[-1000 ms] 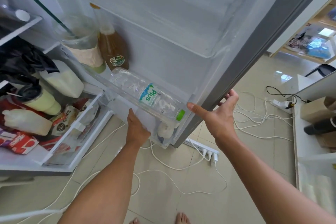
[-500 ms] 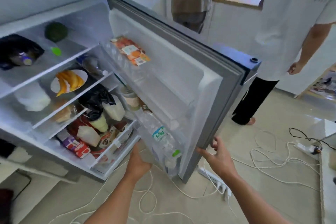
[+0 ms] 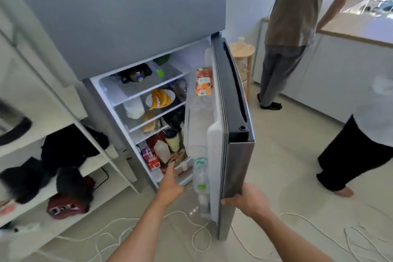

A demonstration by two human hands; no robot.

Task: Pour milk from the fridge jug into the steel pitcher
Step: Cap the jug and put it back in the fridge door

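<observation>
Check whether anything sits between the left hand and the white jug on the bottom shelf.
Yes: a brown snack packet lies in front of the jug, at the tips of the left hand. A red carton stands beside the jug.

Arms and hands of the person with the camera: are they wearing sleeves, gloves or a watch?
No. The left hand and right hand have no gloves, rings or watch showing. The left forearm and right forearm are uncovered too; no sleeve reaches into view.
</observation>
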